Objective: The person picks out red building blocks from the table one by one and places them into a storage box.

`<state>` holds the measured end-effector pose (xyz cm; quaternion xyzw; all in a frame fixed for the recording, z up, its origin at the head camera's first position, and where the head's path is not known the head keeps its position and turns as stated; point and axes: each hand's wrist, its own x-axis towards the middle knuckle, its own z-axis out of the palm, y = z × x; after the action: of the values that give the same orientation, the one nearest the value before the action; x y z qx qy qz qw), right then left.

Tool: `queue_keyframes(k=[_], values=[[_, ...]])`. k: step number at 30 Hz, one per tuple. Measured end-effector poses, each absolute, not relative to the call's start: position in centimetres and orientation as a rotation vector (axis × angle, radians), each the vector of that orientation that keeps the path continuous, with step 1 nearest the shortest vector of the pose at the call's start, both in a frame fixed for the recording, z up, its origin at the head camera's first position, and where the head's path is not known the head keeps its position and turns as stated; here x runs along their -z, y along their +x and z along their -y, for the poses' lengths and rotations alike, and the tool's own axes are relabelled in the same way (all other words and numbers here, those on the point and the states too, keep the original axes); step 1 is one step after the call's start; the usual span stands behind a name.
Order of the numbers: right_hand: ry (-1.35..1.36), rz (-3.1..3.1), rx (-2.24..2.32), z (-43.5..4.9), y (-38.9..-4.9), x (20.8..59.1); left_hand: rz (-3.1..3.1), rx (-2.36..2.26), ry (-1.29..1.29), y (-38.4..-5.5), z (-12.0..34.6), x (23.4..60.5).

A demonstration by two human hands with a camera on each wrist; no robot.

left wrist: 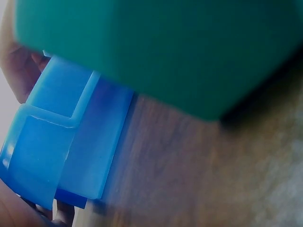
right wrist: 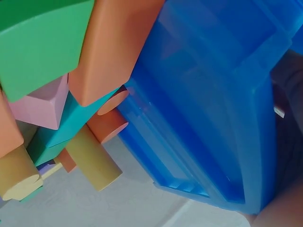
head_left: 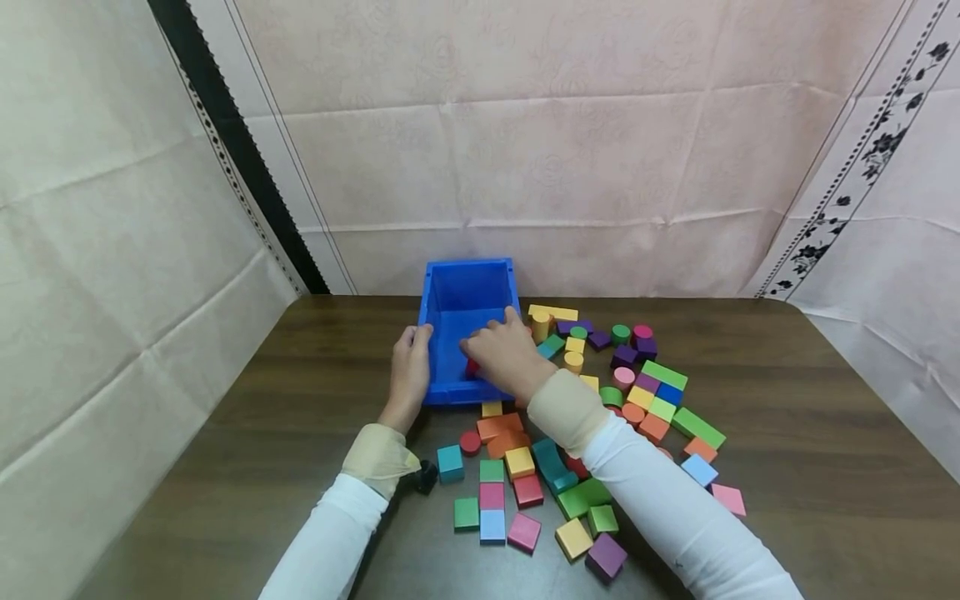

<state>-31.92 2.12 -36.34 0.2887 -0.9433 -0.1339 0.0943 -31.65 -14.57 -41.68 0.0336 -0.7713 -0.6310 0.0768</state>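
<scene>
A blue plastic bin (head_left: 468, 321) stands at the back of the table. My left hand (head_left: 409, 371) grips its left wall; in the left wrist view, fingers (left wrist: 21, 71) show at the bin's rim (left wrist: 47, 118). My right hand (head_left: 506, 354) reaches over the bin's right wall, its fingers bent down into it. A red block (head_left: 472, 368) shows just below these fingers, inside the bin; I cannot tell whether they hold it. In the right wrist view the bin's outer wall (right wrist: 203, 94) hides most of that hand.
Many coloured wooden blocks lie right of and in front of the bin, among them a purple cube (head_left: 606, 557), a green bar (head_left: 698, 427) and a yellow cylinder (head_left: 541, 326). A teal cube (head_left: 450, 463) sits near my left wrist. Cloth (head_left: 555, 167) hangs behind the table.
</scene>
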Motion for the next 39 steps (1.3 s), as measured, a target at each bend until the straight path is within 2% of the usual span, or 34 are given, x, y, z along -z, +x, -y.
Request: queue_keyframes(k=[39], values=[[0.864,2.871,0.235,-1.27,-32.31,35.93,2.322,1.866,0.084,-32.06,14.67,41.73]])
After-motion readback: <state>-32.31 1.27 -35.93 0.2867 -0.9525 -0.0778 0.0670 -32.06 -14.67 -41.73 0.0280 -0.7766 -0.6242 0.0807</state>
